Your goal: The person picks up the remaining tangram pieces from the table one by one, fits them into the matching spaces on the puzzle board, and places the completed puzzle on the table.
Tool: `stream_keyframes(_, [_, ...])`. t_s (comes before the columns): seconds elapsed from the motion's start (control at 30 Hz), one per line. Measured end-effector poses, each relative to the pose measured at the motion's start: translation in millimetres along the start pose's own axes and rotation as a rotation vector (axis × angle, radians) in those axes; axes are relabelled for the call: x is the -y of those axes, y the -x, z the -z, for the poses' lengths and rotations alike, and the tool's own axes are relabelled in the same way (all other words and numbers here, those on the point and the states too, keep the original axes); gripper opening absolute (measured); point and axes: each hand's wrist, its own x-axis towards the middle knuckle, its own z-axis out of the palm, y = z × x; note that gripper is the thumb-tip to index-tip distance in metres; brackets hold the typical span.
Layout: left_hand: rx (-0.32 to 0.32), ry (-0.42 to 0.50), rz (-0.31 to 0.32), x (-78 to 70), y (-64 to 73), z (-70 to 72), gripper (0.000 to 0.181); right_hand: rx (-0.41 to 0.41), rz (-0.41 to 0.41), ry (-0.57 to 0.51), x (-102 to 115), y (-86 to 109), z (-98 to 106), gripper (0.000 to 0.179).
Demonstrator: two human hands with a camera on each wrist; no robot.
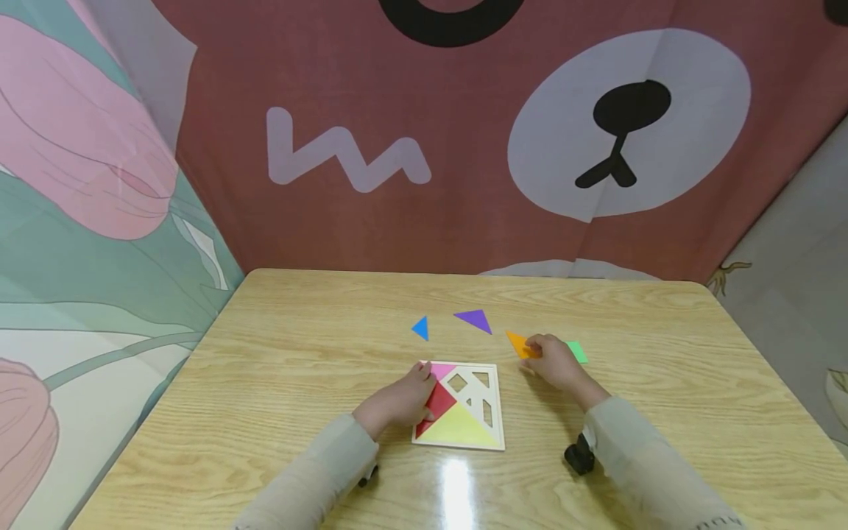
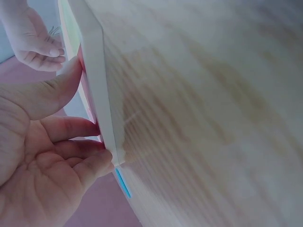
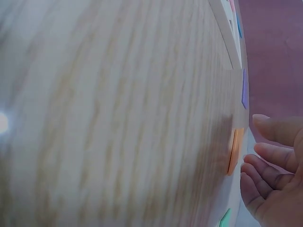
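A square tangram board (image 1: 500, 419) with a cream frame lies on the table. Set in it are a pink piece (image 1: 442, 369), a red triangle (image 1: 442, 401) and a yellow triangle (image 1: 464, 428); its right part shows several cut-out openings. My left hand (image 1: 402, 397) rests on the board's left side, fingertips and thumb touching the red triangle near the edge. Over an orange piece (image 1: 516, 343) reaches my right hand (image 1: 555, 361), its fingers loosely bent. The right wrist view shows a gap between those fingers and the orange piece (image 3: 236, 151), which lies flat.
Beyond the board lie a blue triangle (image 1: 421, 328) and a purple triangle (image 1: 476, 319). A green piece (image 1: 578, 352) sits just right of my right hand, partly hidden by it. The wooden table (image 1: 298, 353) ends at a printed cloth backdrop (image 1: 464, 221).
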Motion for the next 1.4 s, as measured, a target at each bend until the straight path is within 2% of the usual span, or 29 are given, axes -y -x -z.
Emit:
stream_keyframes(0.23, [0.018, 0.006, 0.02, -0.9, -0.4, -0.1, 0.061, -0.013, 0.019, -0.011, -3.6, -0.5, -0.2, 0.04])
stream_keyframes(0.73, [0.043, 0.018, 0.048, -3.6, 1.5, 2.1, 0.061, -0.05, 0.017, 0.056, -9.0, -8.7, -5.9, 0.037])
stream_keyframes(1.4, [0.025, -0.013, 0.02, -1.5, 0.8, 1.4, 0.061, -0.059, -0.025, 0.08, -9.3, -19.2, -7.9, 0.04])
